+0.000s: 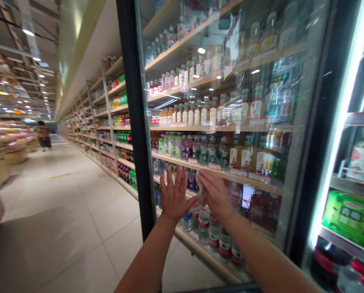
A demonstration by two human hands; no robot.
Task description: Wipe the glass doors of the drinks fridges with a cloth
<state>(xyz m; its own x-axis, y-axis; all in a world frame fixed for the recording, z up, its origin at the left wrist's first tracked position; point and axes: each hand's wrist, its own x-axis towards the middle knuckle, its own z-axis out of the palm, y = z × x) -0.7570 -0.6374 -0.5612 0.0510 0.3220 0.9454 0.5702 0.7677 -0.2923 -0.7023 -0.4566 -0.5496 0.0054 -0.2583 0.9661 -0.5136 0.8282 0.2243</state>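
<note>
With right hand [216, 194] holding cloth [200, 189], left hand [175, 196] spread wide, seemingly wiped glass [224, 118]; next, likely needed another flat, even stroke.

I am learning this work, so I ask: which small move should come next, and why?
Probably, slide the right hand and its pale cloth a little across the glass door: the cloth sits under that hand, seemingly against the door, while the left hand is spread open beside it, apparently also on the door.
</note>
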